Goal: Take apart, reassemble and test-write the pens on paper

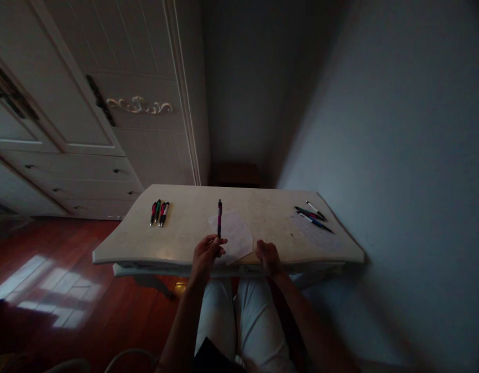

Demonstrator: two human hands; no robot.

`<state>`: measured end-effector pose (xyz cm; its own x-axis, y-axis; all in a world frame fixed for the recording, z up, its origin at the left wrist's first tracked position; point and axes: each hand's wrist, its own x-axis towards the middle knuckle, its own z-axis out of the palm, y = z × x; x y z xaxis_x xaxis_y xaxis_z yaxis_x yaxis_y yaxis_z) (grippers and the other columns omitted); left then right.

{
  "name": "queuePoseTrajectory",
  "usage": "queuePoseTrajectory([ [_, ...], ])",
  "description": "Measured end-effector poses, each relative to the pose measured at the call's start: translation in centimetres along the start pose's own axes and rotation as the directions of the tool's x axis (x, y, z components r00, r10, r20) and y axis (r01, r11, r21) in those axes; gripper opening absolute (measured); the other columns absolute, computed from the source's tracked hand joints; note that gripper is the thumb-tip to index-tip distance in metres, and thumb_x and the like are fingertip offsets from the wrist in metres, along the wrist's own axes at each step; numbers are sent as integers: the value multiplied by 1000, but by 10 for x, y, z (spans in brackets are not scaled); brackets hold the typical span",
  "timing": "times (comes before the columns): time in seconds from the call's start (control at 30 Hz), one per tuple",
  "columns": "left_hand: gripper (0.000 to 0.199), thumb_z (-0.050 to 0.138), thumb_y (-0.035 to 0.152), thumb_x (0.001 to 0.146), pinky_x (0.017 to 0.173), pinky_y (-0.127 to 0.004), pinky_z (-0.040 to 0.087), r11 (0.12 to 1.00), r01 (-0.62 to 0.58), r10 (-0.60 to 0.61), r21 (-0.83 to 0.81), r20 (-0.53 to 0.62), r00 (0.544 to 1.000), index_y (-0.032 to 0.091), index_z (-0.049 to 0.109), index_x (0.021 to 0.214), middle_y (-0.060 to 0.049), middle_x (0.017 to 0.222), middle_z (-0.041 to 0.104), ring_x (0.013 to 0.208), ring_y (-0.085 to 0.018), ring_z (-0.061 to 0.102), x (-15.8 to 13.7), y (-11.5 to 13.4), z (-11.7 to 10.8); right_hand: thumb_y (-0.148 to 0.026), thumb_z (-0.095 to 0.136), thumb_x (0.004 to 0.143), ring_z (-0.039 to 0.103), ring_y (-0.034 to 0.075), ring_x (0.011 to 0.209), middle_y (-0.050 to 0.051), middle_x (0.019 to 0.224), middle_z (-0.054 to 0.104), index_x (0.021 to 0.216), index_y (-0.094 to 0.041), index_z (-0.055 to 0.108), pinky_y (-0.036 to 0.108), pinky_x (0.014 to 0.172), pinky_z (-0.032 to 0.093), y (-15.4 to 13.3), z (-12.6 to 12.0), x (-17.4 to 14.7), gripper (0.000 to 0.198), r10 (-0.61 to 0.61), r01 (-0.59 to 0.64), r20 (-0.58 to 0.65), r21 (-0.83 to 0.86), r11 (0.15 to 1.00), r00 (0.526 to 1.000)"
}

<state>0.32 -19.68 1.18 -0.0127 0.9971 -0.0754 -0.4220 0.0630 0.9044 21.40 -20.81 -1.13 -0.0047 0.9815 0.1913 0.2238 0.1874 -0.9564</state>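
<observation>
Between the fingertips of my left hand point(209, 252) a purple and black pen point(220, 217) is pinched near its lower end and points away from me. A sheet of white paper point(237, 235) lies beneath and to the right of that hand. My right hand point(268, 255) is curled closed at the table's front edge, just right of the paper. Its fingers are turned so that I cannot make out whether anything small is inside. On the left of the table several pens point(159, 213) lie side by side, in red, green, black and white.
The white table point(193, 202) has a wavy front edge. At its right, several loose pens point(314, 219) lie on and beside a written sheet point(321, 235). A white wardrobe point(154, 150) stands at the back left. A wall point(398, 155) closes the right side.
</observation>
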Motion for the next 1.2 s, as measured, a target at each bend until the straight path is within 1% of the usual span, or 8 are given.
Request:
queuePoseTrajectory([
  [0.13, 42, 82, 43, 66, 51, -21, 41, 977, 147, -129, -156, 121, 984, 16, 59, 87, -6, 82, 72, 51, -8, 55, -19, -11, 19, -76, 27, 89, 37, 11, 47, -2, 50, 42, 53, -21, 43, 25, 48, 29, -26, 16, -6, 68, -114, 120, 134, -41, 992, 984],
  [0.23, 38, 80, 44, 71, 57, -21, 44, 967, 148, -115, -206, 165, 980, 16, 61, 88, -3, 83, 68, 59, -8, 57, -31, -14, 28, -72, 30, 91, 49, 13, 56, 0, 62, 55, 68, -20, 55, 24, 54, 35, -42, 24, -10, 62, -133, 154, 228, -74, 985, 965],
  [0.33, 36, 79, 44, 72, 59, -20, 43, 980, 116, -94, -161, 139, 986, 17, 63, 89, 1, 73, 61, 61, -8, 54, -36, -14, 31, -65, 32, 94, 51, 13, 57, -1, 63, 56, 77, -21, 57, 24, 54, 33, -47, 28, -16, 54, -109, 144, 248, -131, 981, 963],
  [0.47, 37, 79, 45, 72, 55, -19, 38, 995, 82, -74, -50, 143, 987, 16, 64, 90, 4, 64, 54, 56, -7, 48, -40, -17, 31, -59, 31, 98, 51, 13, 56, 0, 62, 55, 77, -20, 58, 24, 54, 33, -43, 28, -23, 51, -94, 121, 169, -155, 980, 981],
  [0.67, 47, 80, 49, 69, 57, -22, 38, 994, 75, -64, -74, 145, 987, 15, 66, 98, 1, 70, 58, 60, -10, 49, -50, -25, 48, -59, 28, 99, 56, 15, 59, 1, 63, 59, 80, -20, 64, 25, 56, 40, -48, 31, -29, 56, -31, 32, 136, -10, 999, 990],
  [0.87, 45, 80, 49, 68, 53, -22, 36, 997, 36, -29, -65, 110, 993, 15, 67, 96, 3, 62, 55, 54, -8, 45, -57, -20, 59, -61, 31, 97, 50, 13, 53, 0, 56, 53, 77, -18, 63, 25, 51, 37, -51, 34, -33, 58, 19, -20, 46, 40, 999, 999],
  [1.07, 39, 76, 46, 75, 58, -22, 41, 999, 31, -26, -26, 161, 987, 14, 69, 96, 1, 65, 59, 58, -10, 50, -59, -21, 53, -68, 38, 91, 40, 11, 52, -2, 55, 46, 64, -19, 51, 24, 49, 33, -49, 39, -38, 57, 58, -48, -88, 117, 992, 994],
  [1.2, 38, 74, 43, 78, 59, -22, 43, 992, -45, 59, -120, 122, 991, 19, 66, 106, -4, 89, 69, 57, -7, 52, -54, -16, 44, -70, 43, 87, 31, 10, 50, -5, 53, 37, 61, -21, 44, 24, 48, 27, -52, 33, -41, 56, 102, -87, -85, 170, 982, 991],
])
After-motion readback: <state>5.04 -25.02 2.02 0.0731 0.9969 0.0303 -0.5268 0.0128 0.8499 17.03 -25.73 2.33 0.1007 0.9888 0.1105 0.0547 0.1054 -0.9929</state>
